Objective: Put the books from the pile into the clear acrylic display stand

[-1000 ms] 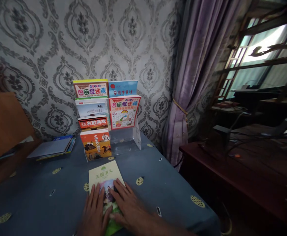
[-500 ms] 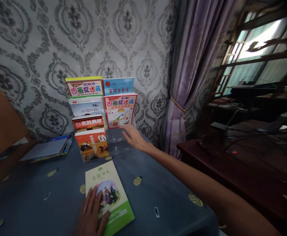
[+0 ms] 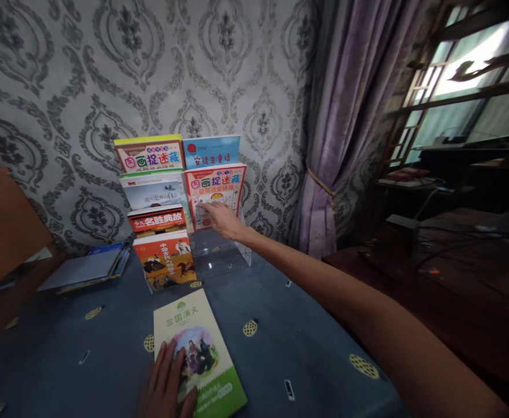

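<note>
My left hand (image 3: 165,380) lies flat, fingers apart, on the cover of a cream-and-green book (image 3: 219,354) resting on the table. With fingers stretched out, my right hand (image 3: 221,219) is at the lower front of a red-bordered picture book (image 3: 216,184). Whether its fingertips touch that cover I cannot tell. This book stands in the right column of a clear tiered book stand (image 3: 223,264), before a blue book (image 3: 210,150). In the left column stand an orange book (image 3: 167,261), a red book (image 3: 156,220), a pale blue book (image 3: 150,194) and a yellow-topped book (image 3: 147,154).
A stack of books or papers (image 3: 82,270) lies left of the stand, near a brown board (image 3: 6,220). Patterned wallpaper (image 3: 219,69) rises behind. A tied purple curtain (image 3: 328,145) hangs at right, beside a dark red desk (image 3: 454,302) with cables. A dark blue cloth (image 3: 106,360) covers the table.
My right hand has moved up and slightly left, from the stand's lower front to the red-bordered book's cover. My left hand stays on the cream-and-green book. The view has shifted slightly.
</note>
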